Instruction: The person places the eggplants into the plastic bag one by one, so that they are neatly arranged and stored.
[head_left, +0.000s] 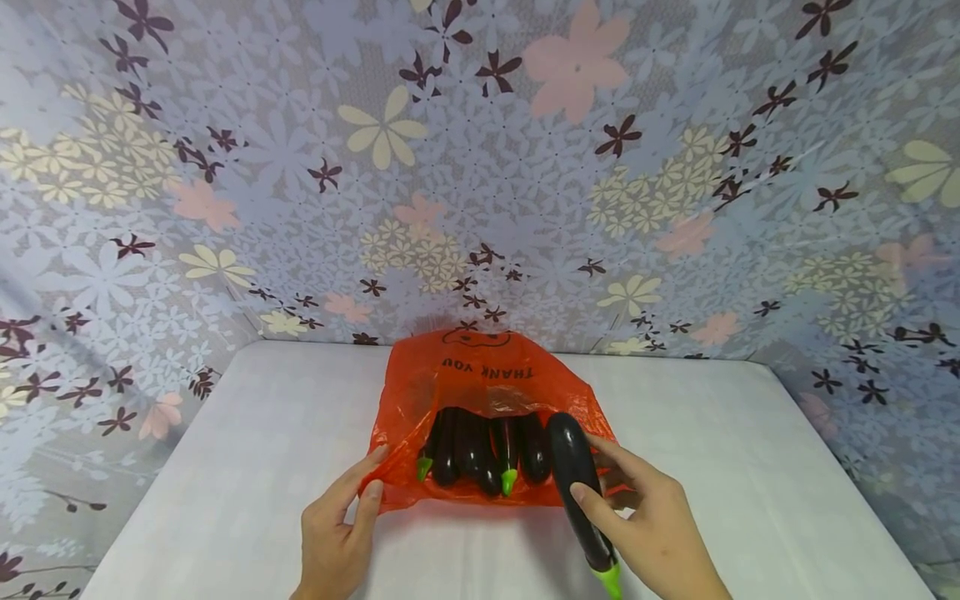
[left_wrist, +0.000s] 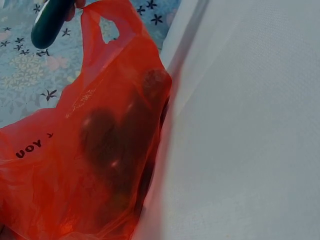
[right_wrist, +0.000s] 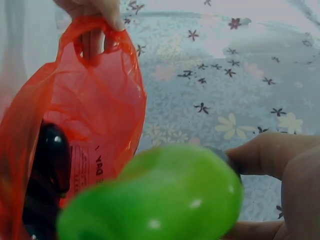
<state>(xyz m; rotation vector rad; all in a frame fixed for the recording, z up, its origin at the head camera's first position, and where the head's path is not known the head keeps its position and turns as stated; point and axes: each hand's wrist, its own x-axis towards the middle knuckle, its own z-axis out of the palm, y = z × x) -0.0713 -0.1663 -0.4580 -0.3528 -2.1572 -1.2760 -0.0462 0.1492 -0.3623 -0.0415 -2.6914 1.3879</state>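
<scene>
A red plastic bag (head_left: 562, 383) printed "THANK YOU" lies with its mouth facing me. Inside it, several dark purple eggplants (head_left: 471, 450) lie side by side, some showing green stem ends. My left hand (head_left: 341, 525) pinches the bag's left handle between thumb and fingers; the right wrist view shows this handle looped by the fingers. In my right hand (head_left: 652, 517) I grip another eggplant (head_left: 573, 467) at the right of the mouth, its green cap (right_wrist: 165, 200) toward me. The bag's right handle (left_wrist: 92, 30) rises right at the right hand's fingers.
A white-covered table (head_left: 240, 467) extends under the bag and to both sides. Flowered fabric (head_left: 480, 208) hangs behind the table's back edge and along both sides, with the top of the bag close to it.
</scene>
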